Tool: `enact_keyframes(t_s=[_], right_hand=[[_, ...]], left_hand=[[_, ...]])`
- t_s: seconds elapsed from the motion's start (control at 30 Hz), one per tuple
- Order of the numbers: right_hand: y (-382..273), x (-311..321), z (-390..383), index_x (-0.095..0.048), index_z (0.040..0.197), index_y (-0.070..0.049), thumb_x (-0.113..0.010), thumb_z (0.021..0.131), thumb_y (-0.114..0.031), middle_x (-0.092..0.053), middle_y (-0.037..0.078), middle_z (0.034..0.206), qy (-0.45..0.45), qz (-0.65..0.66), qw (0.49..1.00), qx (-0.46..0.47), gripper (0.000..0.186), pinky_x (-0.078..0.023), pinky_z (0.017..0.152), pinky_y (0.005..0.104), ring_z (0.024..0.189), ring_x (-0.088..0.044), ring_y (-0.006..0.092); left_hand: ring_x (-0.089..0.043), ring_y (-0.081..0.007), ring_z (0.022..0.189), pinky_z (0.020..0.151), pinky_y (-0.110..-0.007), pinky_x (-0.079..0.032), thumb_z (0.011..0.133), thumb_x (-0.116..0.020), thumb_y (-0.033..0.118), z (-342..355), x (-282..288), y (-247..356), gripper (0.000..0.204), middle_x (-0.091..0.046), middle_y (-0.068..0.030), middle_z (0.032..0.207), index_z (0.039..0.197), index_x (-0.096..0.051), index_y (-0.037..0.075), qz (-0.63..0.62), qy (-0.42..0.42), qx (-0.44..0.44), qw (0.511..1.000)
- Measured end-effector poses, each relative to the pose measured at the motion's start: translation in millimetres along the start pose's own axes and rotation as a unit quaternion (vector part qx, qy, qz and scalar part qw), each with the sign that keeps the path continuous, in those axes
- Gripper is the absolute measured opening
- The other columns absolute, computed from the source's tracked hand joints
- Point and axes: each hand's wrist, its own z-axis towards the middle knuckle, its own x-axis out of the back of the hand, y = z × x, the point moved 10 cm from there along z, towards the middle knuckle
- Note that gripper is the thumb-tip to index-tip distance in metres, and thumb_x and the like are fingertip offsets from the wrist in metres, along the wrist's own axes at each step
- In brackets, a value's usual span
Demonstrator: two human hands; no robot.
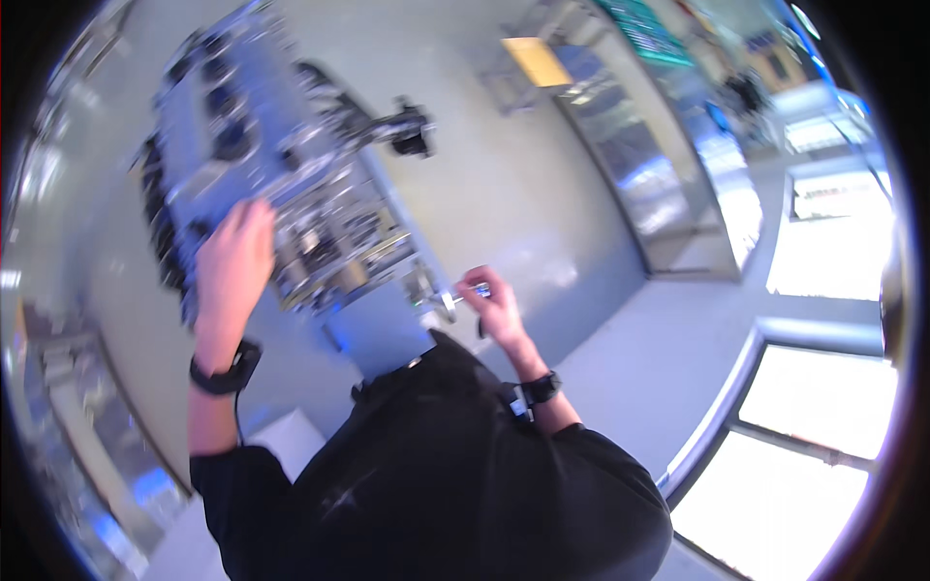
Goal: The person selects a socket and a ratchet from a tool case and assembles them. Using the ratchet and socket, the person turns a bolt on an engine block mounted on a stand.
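Note:
A large grey engine (291, 155) with round openings along its top stands before me, blurred by motion. My left hand (237, 252) rests on the engine's near left top edge, its fingers stretched forward and nothing visible in them. To the right of the engine's near corner, my right hand (492, 302) is closed with curled fingers around a small shiny metal piece (481, 290); its kind is not clear. Just left of those fingertips, a silver fitting (449, 303) sticks out at the engine's edge. Black bands circle both wrists.
A black bracket-like part (412, 129) juts from the engine's right side. Glass-sided metal cabinets (659, 184) stand on the right, with a yellow panel (538, 62) near them. Bright windows (775, 484) line the lower right. Blurred shelving (87, 416) lies at the left.

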Motion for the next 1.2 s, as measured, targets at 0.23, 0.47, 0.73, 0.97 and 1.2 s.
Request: enact_keyframes(t_s=[0.23,0.47,0.73,0.97,1.2], right_hand=[[40,66,8,-0.061,0.094,-0.002,-0.069,0.087,-0.022,-0.06,0.004,0.083,0.037,-0.031,0.998,-0.026,0.023,-0.045,0.072,0.0288,0.078,-0.053,0.0121],[86,171,2,-0.059,0.092,-0.002,-0.068,0.088,-0.02,-0.056,0.0,0.078,0.086,0.024,0.995,-0.048,0.02,-0.044,0.069,0.0258,0.075,-0.05,0.0085],[153,319,17,-0.06,0.091,-0.002,-0.068,0.088,-0.022,-0.054,0.0,0.075,0.118,0.015,0.991,-0.064,0.021,-0.042,0.063,0.0265,0.07,-0.048,0.0085],[165,421,48,-0.061,0.089,-0.002,-0.07,0.087,-0.02,-0.054,-0.001,0.071,0.168,0.029,0.985,-0.025,0.021,-0.041,0.057,0.0253,0.064,-0.048,0.0076],[205,470,114,-0.06,0.09,-0.002,-0.065,0.089,-0.014,-0.049,-0.001,0.067,0.2,0.276,0.932,-0.128,0.013,-0.034,0.05,0.0238,0.055,-0.041,0.007]], left_hand=[[-0.057,-0.0325,0.08,0.066,-0.044,-0.047,0.097,-0.055,0.02,6,-16,-1,0.019,-0.055,-0.012,0.082,0.087,-0.055,0.004,0.101,0.004,0.044,0.994],[-0.051,-0.0404,0.085,0.074,-0.049,-0.041,0.099,-0.051,0.02,4,-16,8,0.023,-0.051,-0.0198,0.087,0.091,-0.048,-0.002,0.104,0.035,0.128,0.986],[-0.049,-0.0399,0.088,0.079,-0.044,-0.04,0.101,-0.049,0.022,-22,-24,-41,0.026,-0.051,-0.022,0.091,0.096,-0.047,-0.004,0.082,0.006,0.155,0.984],[-0.051,-0.0379,0.082,0.079,-0.041,-0.043,0.102,-0.047,0.035,-23,-39,-68,0.041,-0.058,-0.0279,0.095,0.105,-0.06,-0.005,0.035,0.014,0.346,0.937],[-0.059,-0.0421,0.105,0.088,-0.046,-0.045,0.102,-0.043,0.04,-41,-44,-103,0.049,-0.064,-0.0251,0.111,0.115,-0.061,-0.003,0.138,0.076,0.375,0.914]])
